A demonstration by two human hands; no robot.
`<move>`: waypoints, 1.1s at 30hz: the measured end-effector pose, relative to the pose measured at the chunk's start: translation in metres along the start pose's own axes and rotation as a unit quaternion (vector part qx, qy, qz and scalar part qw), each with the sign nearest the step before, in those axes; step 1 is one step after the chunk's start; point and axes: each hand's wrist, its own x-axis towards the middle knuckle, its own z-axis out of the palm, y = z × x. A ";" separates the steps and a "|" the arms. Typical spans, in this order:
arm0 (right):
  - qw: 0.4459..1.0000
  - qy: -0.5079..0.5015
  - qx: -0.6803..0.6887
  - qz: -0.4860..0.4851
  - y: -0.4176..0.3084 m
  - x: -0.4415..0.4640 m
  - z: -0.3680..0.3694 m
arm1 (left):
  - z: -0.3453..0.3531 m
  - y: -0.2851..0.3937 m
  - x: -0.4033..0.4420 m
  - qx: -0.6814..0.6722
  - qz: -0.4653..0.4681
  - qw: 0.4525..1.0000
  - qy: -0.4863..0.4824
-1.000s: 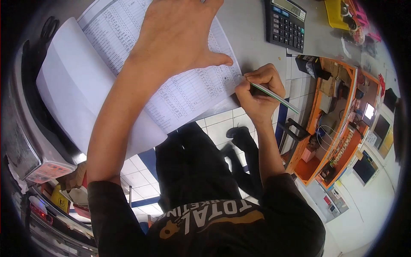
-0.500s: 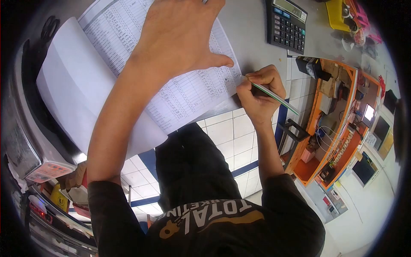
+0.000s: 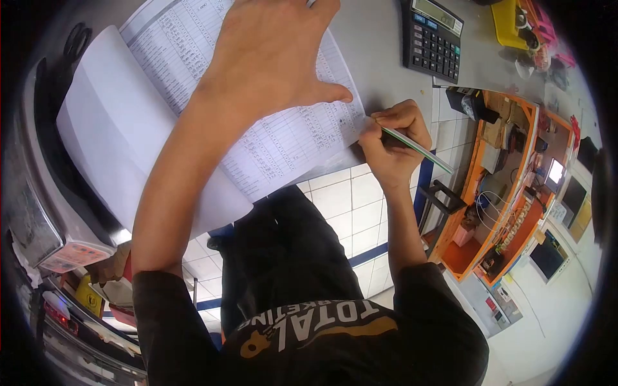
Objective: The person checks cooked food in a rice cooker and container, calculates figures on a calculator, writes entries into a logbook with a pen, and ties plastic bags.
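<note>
My left hand (image 3: 273, 55) lies flat across a sheet of printed tables with handwritten figures (image 3: 283, 145), its thumb stretched out to the right. The fingertips are partly cut off by the top edge of the view. At the sheet's right edge, my right hand (image 3: 398, 141) is closed round a slim green-and-white pen (image 3: 418, 148). The pen slants down to the right, and its writing tip is hidden by the fingers. A blank white page (image 3: 112, 109) curls up on the sheet's left side.
A black calculator (image 3: 433, 40) lies on the grey table (image 3: 380, 58), right of the sheet. A yellow tray (image 3: 507, 24) is at the far right. A grey-and-black machine (image 3: 77, 206) stands at the left, and an orange shelf (image 3: 460, 251) stands beyond the table.
Both hands stay nearly where they were, with the right still round the pen. Below the table, a dark trouser leg has shifted to the left.
</note>
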 end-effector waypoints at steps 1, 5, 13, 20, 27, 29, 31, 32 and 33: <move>1.000 0.001 0.001 -0.001 0.001 -0.002 0.000 | 0.000 0.000 0.000 -0.005 -0.001 1.000 0.002; 0.981 0.105 0.127 0.105 -0.019 -0.001 0.006 | -0.008 0.001 0.005 -0.033 -0.003 0.999 -0.027; 0.960 -0.089 -0.232 0.124 -0.068 0.010 0.009 | -0.008 -0.015 0.014 -0.075 0.035 0.996 0.024; 0.928 -0.123 -0.260 0.235 -0.062 0.020 0.016 | -0.034 0.010 -0.026 -0.201 -0.021 0.979 0.040; 0.920 -0.121 -0.281 0.247 -0.047 -0.010 0.010 | -0.033 0.076 -0.184 -0.223 -0.230 0.931 0.176; 0.910 -0.130 -0.282 0.274 -0.052 -0.021 -0.006 | -0.009 0.071 -0.250 -0.367 -0.355 0.848 0.145; 0.908 -0.128 -0.293 0.273 -0.056 -0.036 -0.019 | -0.010 0.096 -0.280 -0.491 -0.506 0.702 0.097; 0.900 -0.129 -0.307 0.280 -0.056 -0.041 -0.025 | -0.017 0.109 -0.284 -0.547 -0.569 0.609 0.079; 0.903 -0.120 -0.307 0.275 -0.056 -0.046 -0.030 | -0.018 0.117 -0.290 -0.549 -0.560 0.614 0.082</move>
